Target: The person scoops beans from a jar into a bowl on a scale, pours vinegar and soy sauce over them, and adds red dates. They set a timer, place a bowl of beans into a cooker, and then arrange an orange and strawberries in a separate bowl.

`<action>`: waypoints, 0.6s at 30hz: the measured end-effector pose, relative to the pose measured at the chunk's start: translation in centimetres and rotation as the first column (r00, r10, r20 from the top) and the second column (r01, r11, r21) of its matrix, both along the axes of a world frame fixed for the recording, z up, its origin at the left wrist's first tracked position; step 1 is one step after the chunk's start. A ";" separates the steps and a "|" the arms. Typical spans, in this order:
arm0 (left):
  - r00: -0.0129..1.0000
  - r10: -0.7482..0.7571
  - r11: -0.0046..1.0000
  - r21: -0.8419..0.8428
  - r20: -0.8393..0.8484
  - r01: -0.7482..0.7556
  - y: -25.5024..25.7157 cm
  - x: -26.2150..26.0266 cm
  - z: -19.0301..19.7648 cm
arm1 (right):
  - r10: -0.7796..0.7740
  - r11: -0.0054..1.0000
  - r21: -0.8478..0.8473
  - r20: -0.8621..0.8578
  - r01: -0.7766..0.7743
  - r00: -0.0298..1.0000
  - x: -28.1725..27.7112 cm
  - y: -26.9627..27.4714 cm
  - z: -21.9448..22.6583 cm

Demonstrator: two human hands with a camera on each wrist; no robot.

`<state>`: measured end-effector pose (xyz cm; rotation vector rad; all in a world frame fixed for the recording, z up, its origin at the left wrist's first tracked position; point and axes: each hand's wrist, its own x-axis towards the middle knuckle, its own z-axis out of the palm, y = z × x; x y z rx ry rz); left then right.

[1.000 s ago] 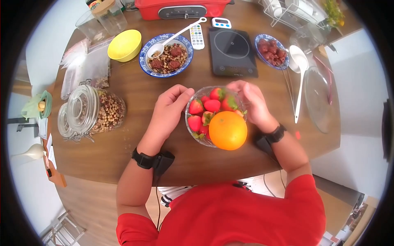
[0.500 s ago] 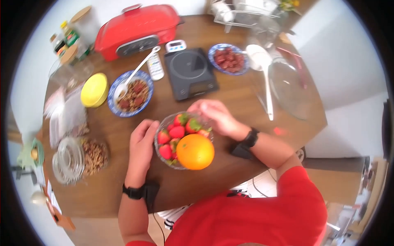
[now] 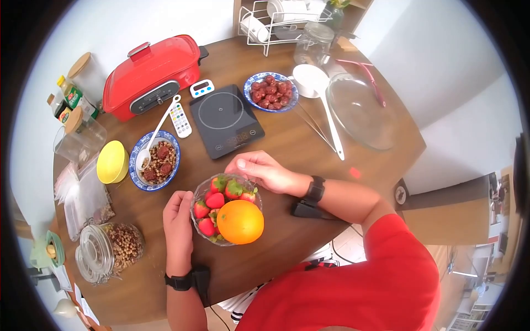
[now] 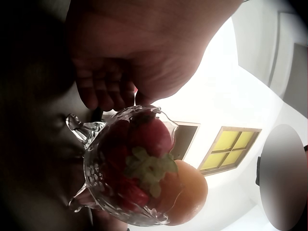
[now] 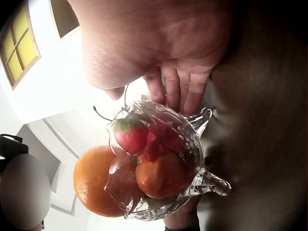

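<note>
A clear footed glass bowl (image 3: 194, 222) stands on the table between my hands. Strawberries (image 3: 207, 226) fill it, and a large orange (image 3: 240, 222) sits on its near side, above the rim. Through the glass in the right wrist view, a smaller orange-red round fruit (image 5: 160, 174) shows. My left hand (image 3: 179, 226) is at the left of the bowl, thumb and loosely bent fingertips right at the rim. At the far right side is my right hand (image 3: 262, 172), its relaxed fingers (image 5: 173, 89) close along the glass. Neither hand grips a fruit.
Beyond the bowl lie a black induction cooktop (image 3: 223, 126), a dish of red dates (image 3: 270, 94) and a white ladle (image 3: 331, 121). To the left are a grain-filled patterned bowl (image 3: 175, 165), a yellow bowl (image 3: 112, 161) and a glass jar of grains (image 3: 124, 243). A red electric cooker (image 3: 152, 71) stands behind.
The head view has swung, bringing the red cooker and dish rack further into sight. The bowl with its fruit stays between both hands, which keep nearly the same places around it.
</note>
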<state>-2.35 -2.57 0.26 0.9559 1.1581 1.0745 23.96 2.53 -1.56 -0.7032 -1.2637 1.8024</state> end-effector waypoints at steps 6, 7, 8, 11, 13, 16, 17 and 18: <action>1.000 -0.002 1.000 -0.010 0.021 0.002 0.1 -0.2 -0.3 | 0.059 0.998 0.021 0.023 -0.059 0.998 0.5 0.5 -0.4; 1.000 -0.001 1.000 -0.009 0.025 0.001 0.1 -0.2 -0.3 | 0.063 0.998 0.025 0.020 -0.064 0.998 0.5 0.4 -0.3; 1.000 -0.001 1.000 -0.010 0.024 0.002 0.1 -0.2 -0.3 | 0.068 0.997 0.029 0.017 -0.068 0.998 0.5 0.4 -0.2; 0.999 0.001 1.000 -0.010 0.035 -0.001 0.0 -0.1 -0.2 | 0.062 0.998 0.025 0.032 -0.062 0.998 0.4 0.2 0.2; 1.000 -0.004 1.000 0.001 0.027 0.004 0.1 0.0 -0.2 | 0.063 0.998 0.024 0.034 -0.064 0.997 0.4 0.3 0.3; 1.000 0.003 1.000 -0.003 0.023 -0.003 0.0 0.1 0.1 | 0.061 0.998 0.026 0.042 -0.062 0.997 0.4 0.3 0.2; 1.000 0.003 1.000 -0.002 0.023 -0.003 0.0 0.1 0.0 | 0.059 0.998 0.027 0.046 -0.060 0.997 0.4 0.3 0.1; 1.000 -0.001 1.000 -0.003 0.027 0.001 0.0 0.0 0.0 | 0.060 0.998 0.027 0.047 -0.061 0.997 0.4 0.3 0.1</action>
